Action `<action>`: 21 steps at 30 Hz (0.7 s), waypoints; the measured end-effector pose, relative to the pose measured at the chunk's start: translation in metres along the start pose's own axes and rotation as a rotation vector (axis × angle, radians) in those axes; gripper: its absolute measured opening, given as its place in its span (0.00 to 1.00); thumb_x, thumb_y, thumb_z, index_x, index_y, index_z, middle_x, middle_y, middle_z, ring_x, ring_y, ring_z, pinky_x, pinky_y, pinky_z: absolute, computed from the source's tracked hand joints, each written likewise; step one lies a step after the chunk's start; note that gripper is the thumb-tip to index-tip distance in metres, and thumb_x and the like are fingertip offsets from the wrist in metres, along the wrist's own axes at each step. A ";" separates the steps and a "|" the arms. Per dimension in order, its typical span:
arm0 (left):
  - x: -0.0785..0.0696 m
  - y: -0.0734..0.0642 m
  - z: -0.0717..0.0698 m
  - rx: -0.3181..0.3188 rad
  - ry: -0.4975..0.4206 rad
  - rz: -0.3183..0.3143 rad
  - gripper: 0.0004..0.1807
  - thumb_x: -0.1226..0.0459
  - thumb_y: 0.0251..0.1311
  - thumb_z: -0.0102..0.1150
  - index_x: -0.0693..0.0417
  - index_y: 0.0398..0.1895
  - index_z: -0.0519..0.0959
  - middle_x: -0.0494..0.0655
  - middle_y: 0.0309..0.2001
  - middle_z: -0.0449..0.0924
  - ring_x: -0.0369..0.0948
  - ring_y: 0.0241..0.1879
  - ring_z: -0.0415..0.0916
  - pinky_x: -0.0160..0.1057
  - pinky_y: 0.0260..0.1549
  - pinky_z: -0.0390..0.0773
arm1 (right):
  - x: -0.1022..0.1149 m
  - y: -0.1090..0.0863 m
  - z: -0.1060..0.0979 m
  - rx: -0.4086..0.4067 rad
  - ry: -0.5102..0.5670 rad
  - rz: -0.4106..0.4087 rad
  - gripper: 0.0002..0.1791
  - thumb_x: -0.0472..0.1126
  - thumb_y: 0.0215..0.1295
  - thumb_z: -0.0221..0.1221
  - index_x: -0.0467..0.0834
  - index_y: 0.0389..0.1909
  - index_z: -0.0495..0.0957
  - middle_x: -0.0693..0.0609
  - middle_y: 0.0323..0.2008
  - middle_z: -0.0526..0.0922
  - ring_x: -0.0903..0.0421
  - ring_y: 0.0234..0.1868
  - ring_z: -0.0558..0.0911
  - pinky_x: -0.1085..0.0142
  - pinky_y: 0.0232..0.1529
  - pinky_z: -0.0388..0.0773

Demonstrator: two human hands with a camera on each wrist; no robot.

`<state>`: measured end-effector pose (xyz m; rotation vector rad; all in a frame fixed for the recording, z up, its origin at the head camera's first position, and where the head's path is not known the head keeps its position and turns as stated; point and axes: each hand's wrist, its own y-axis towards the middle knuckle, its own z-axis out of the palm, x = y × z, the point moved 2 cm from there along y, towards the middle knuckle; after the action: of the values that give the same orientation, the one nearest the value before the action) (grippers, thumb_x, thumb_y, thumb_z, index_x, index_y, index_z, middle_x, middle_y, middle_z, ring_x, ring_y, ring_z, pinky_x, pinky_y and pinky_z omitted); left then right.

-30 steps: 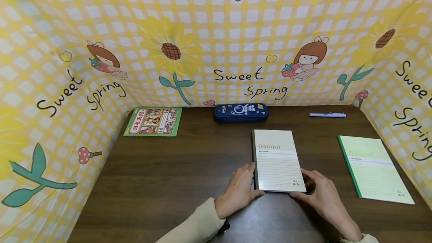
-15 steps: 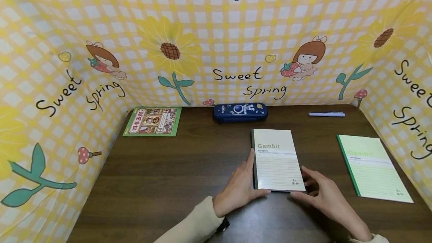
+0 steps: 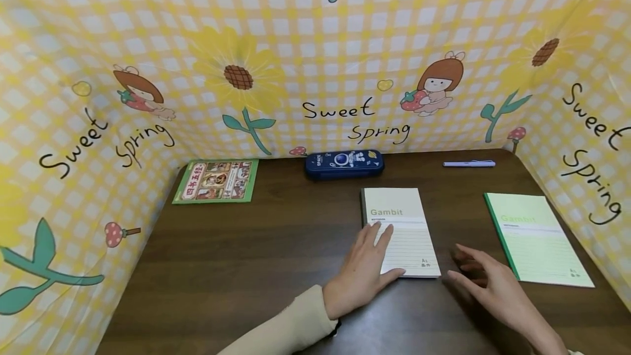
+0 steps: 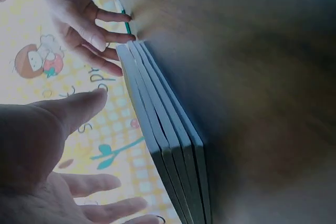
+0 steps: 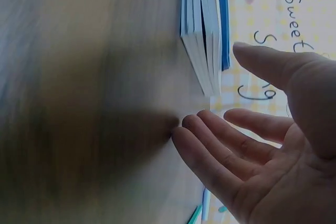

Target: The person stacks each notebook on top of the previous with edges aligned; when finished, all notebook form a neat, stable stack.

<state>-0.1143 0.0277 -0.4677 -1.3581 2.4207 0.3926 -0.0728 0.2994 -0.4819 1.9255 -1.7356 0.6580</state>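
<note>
A neat stack of several notebooks (image 3: 409,245) lies on the table, its top one white with a dark spine and "Gambit" on the cover. Over the stack's near left corner is my left hand (image 3: 356,275), fingers loosely spread. The left wrist view shows this hand above the page edges (image 4: 165,135), apart from them. To the right of the stack, my right hand (image 3: 498,289) is off the notebooks, palm turned inward, fingers relaxed and holding nothing. Beyond it lies a green-spined notebook (image 3: 539,240), flat on the table.
A navy pencil case (image 3: 344,165) with a space print stands against the patterned cloth (image 3: 276,43) at the back. At the back left is a green-bordered book (image 3: 215,181); a lilac pen (image 3: 469,164) lies at the back right of the brown table (image 3: 236,267).
My left hand has lifted from the stack's left side to over its near left corner. My right hand has let go of the right edge and moved right. The view has shifted slightly.
</note>
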 end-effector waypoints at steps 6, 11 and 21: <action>-0.016 0.011 0.000 -0.008 0.117 0.163 0.42 0.44 0.72 0.61 0.53 0.81 0.61 0.56 0.77 0.66 0.53 0.78 0.64 0.48 0.78 0.64 | -0.015 -0.006 -0.010 -0.043 -0.024 -0.007 0.32 0.50 0.69 0.69 0.38 0.68 0.75 0.40 0.57 0.85 0.49 0.47 0.88 0.67 0.36 0.86; -0.035 0.022 0.006 0.040 0.173 0.305 0.40 0.44 0.73 0.58 0.53 0.81 0.62 0.53 0.77 0.67 0.49 0.78 0.65 0.41 0.80 0.61 | -0.029 -0.012 -0.019 -0.082 -0.063 0.000 0.30 0.49 0.68 0.70 0.38 0.65 0.77 0.38 0.56 0.86 0.56 0.43 0.88 0.70 0.33 0.84; -0.077 0.042 0.028 0.313 0.367 0.474 0.39 0.38 0.74 0.51 0.40 0.82 0.60 0.40 0.81 0.59 0.40 0.81 0.58 0.43 0.77 0.66 | -0.058 -0.027 -0.036 -0.249 -0.147 0.075 0.24 0.45 0.65 0.72 0.37 0.58 0.82 0.33 0.52 0.83 0.41 0.46 0.85 0.63 0.31 0.86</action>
<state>-0.1081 0.1191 -0.4574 -0.7683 2.9462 -0.1449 -0.0522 0.3697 -0.4909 1.7816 -1.8875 0.3140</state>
